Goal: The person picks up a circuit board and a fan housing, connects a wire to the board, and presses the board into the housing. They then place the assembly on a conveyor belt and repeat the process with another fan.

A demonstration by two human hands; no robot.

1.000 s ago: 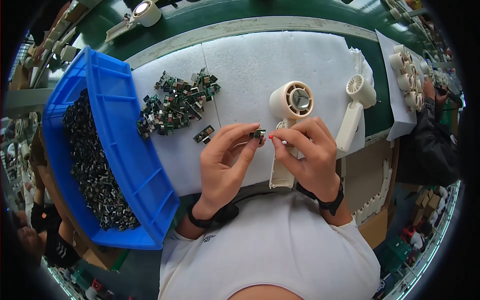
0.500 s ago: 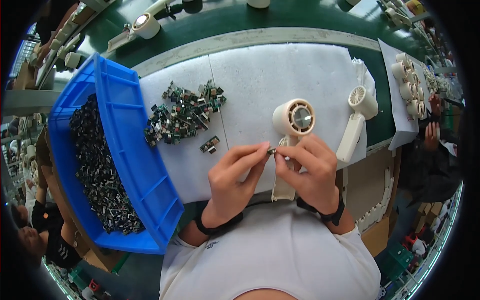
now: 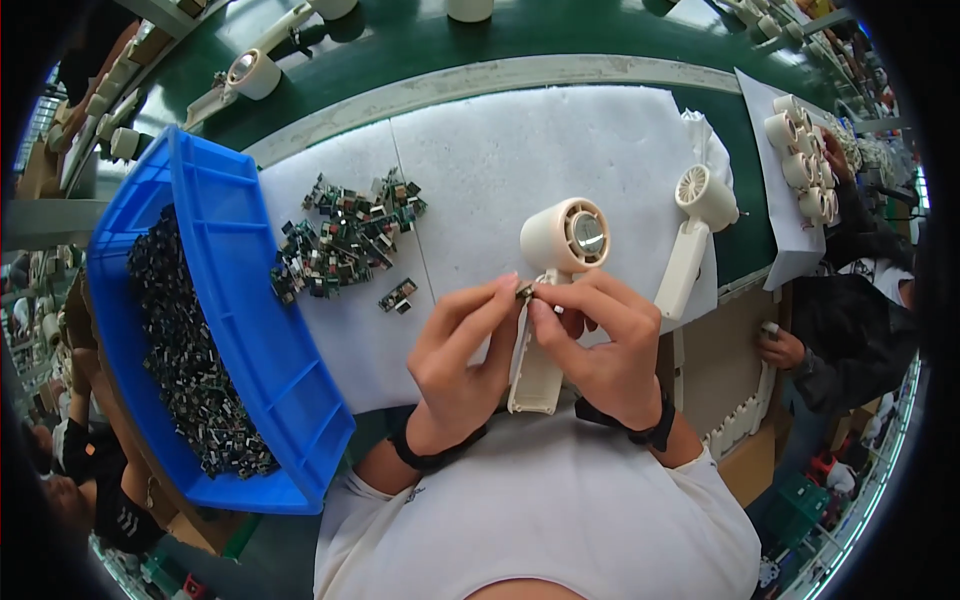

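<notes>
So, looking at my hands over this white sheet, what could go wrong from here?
The small dark circuit board is at the fingertips of your left hand, close to your right hand, so it might slip. The cream plastic round-headed fan has its handle under your hands, so a wrist could nudge it. A single green circuit board lies loose near your left hand and could get brushed aside.
</notes>
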